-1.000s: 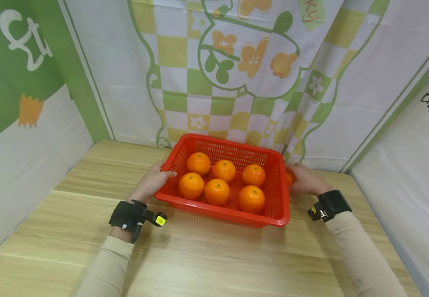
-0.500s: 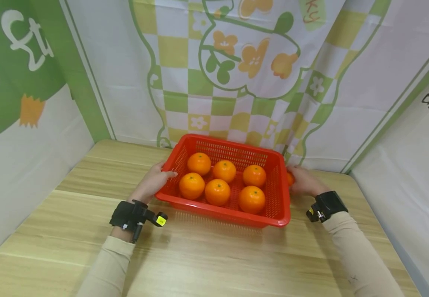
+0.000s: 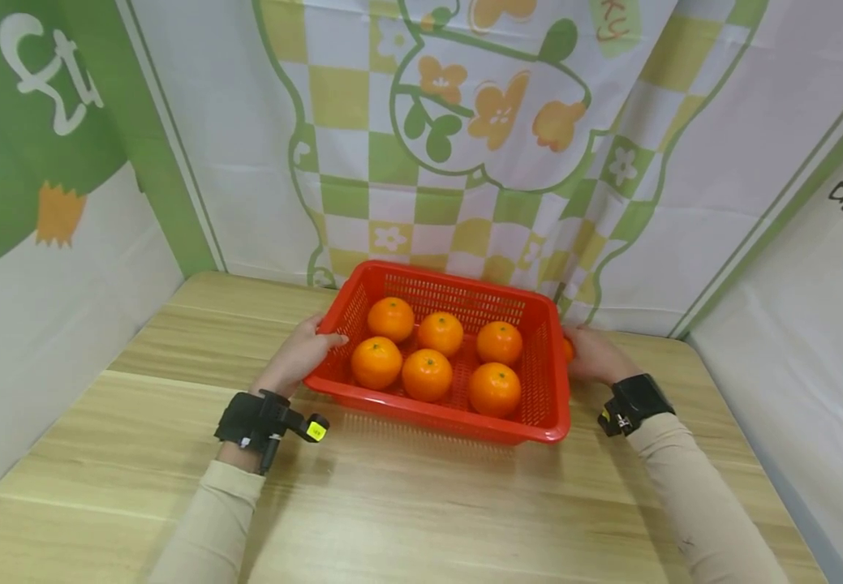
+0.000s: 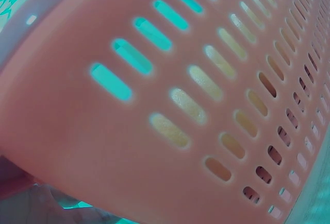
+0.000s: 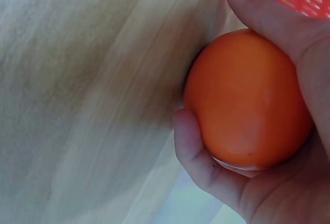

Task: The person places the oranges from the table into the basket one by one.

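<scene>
A red perforated plastic basket (image 3: 421,412) stands at the back of the table with several oranges (image 3: 428,375) inside. My left hand (image 3: 295,357) grips the basket's left side, thumb over the rim; its other fingers are out of sight in the head view. The slotted basket wall (image 4: 103,141) fills most of the left wrist view. Just outside the basket's right side, my right hand (image 3: 598,355) holds another orange (image 5: 247,100), fingers and thumb curled around it close to the tabletop. In the head view the basket rim and hand mostly cover that orange.
The light wooden table (image 3: 392,511) extends in front of the basket. A checked, flower-printed curtain (image 3: 450,219) hangs right behind it. White and green cloth panels (image 3: 779,268) stand along both sides. Each wrist wears a black camera strap (image 3: 246,420).
My right wrist has shifted slightly left, toward the basket, and less of the held orange shows beyond the rim. The left hand and the basket have stayed in place.
</scene>
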The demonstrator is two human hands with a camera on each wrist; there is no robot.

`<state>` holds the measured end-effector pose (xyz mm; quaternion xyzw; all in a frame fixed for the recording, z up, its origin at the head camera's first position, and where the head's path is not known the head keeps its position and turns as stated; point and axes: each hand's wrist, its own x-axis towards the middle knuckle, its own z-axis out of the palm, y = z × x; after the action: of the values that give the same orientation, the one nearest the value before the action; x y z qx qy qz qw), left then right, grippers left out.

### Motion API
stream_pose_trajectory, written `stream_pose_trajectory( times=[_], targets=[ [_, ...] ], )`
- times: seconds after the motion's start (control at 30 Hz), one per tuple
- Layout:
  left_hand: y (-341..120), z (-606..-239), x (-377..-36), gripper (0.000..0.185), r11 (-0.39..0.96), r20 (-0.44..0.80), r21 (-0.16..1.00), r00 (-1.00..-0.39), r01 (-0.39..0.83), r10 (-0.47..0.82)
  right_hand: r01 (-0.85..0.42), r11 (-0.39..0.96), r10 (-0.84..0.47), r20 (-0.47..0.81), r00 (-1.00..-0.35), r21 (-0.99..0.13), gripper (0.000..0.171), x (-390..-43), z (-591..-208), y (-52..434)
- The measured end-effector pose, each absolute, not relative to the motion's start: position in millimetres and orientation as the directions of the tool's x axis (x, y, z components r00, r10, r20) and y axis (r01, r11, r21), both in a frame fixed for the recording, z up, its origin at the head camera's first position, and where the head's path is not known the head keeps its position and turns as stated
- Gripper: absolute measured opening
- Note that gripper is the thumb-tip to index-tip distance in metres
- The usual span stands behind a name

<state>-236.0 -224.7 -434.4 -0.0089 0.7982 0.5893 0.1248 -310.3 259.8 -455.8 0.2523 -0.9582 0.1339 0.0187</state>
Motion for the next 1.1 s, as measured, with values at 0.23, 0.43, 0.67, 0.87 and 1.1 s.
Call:
stream_pose_trajectory(
  times=[0.23,0.43,0.67,0.87,1.1],
  targets=[
    [-225.2,-433.8,-236.2,0.059,0.303,-0.208,0.940,-0.968,-0.159,0.137,-0.482,0.841,-0.473,0.101,-0.875,-0.244,0.041,-310.2,-453.9,258.7],
    [-226.0,-433.5,-236.2,0.059,0.304,-0.207,0.939,-0.969,-0.159,0.134,-0.475,0.845,-0.465,0.103,-0.880,-0.244,0.045,-312.4,-456.3,259.7],
    [-226.6,-435.3,-237.3,0.058,0.297,-0.219,0.939,-0.967,-0.172,0.131,-0.473,0.850,-0.458,0.121,-0.881,-0.231,0.044,-310.7,-459.8,262.7],
    [-225.6,-434.7,-237.0,0.060,0.290,-0.214,0.942,-0.967,-0.167,0.137,-0.480,0.848,-0.461,0.133,-0.877,-0.225,0.046,-311.2,-462.0,266.1],
    [-225.9,-435.8,-237.3,0.060,0.294,-0.219,0.940,-0.967,-0.173,0.133,-0.489,0.842,-0.470,0.137,-0.872,-0.226,0.047,-310.9,-463.2,266.7]
  ],
)
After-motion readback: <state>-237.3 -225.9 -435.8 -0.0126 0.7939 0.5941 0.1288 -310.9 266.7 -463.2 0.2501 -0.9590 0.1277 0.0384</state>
